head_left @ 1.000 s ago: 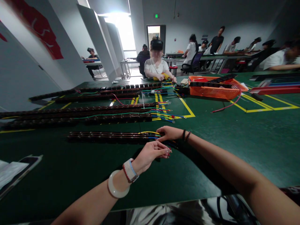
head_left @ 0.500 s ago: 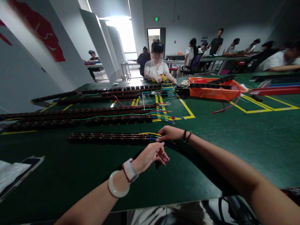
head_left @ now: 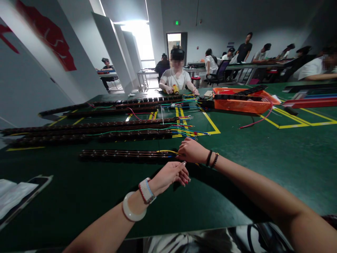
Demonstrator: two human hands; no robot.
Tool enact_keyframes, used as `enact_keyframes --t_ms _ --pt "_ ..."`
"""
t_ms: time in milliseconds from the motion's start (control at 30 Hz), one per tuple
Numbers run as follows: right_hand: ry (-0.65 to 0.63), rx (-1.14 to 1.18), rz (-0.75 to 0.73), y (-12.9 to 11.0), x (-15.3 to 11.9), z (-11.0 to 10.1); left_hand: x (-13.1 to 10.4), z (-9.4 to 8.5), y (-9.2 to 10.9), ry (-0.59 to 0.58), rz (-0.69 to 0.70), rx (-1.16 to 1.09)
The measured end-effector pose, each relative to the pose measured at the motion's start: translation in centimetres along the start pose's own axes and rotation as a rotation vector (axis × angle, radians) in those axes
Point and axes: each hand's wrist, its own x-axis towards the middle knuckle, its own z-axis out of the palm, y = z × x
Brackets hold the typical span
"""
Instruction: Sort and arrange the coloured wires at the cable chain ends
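A short black cable chain (head_left: 126,155) lies across the table before me, with coloured wires coming out of its right end. My right hand (head_left: 194,151) is closed around these wires just beyond that end. A yellow wire (head_left: 167,151) runs into its fingers, and a bit of blue shows below. The wire tips are mostly hidden under the hand. Close below, my left hand (head_left: 172,176) hovers over the table, wrist bent, fingers loosely curled and apart. Nothing shows in it.
Longer cable chains (head_left: 118,134) with loose wire ends lie beyond. An orange basket (head_left: 240,105) holds black chain pieces at the back right. Across the table, a co-worker holds a yellow tool (head_left: 175,89). A dark tray (head_left: 39,188) with white material lies at left.
My right hand has closed further over the wires, covering more of the blue one. My left hand stays nearly in place. The co-worker opposite has turned the yellow tool. The view has shifted slightly.
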Motion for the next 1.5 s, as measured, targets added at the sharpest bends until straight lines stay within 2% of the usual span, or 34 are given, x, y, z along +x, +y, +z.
enact_keyframes --t_ms 167,300,400,533,667,900,1067,1200,1267,1400,1500 --pt "-0.042 -0.112 -0.019 -0.7 0.0 -0.4 0.2 0.2 0.0 -0.023 0.049 -0.325" --pt "-0.068 -0.16 -0.013 -1.3 0.0 -0.5 0.6 0.2 0.0 0.061 0.092 -0.578" --pt "-0.079 -0.213 -0.007 -1.7 -0.2 -0.1 0.9 0.4 0.0 0.13 0.123 -0.641" --pt "-0.067 -0.309 -0.016 -2.5 -0.9 0.3 1.3 0.9 -0.3 0.204 0.138 -0.671" --pt "0.021 -0.369 -0.006 -3.7 -2.3 0.8 1.7 1.2 -0.7 0.258 0.179 -0.675" --pt "0.084 -0.299 0.014 -4.1 -3.8 1.6 2.0 1.9 -0.7 0.348 0.23 -0.562" --pt "0.087 -0.21 0.03 -3.3 -4.0 -0.1 2.4 1.9 -0.8 0.361 0.228 -0.597" --pt "0.098 -0.245 0.156 -2.9 -4.3 -2.2 2.9 1.4 -0.9 0.331 0.225 -0.595" --pt "0.074 -0.272 0.193 -3.0 -4.4 -2.5 3.1 1.2 -0.9 0.317 0.233 -0.577" --pt "0.023 -0.339 0.12 -3.9 -4.6 -1.1 3.4 1.1 -0.8 0.336 0.218 -0.539" --pt "0.026 -0.396 0.157 -4.4 -4.5 0.1 3.4 1.1 -0.8 0.325 0.231 -0.556"
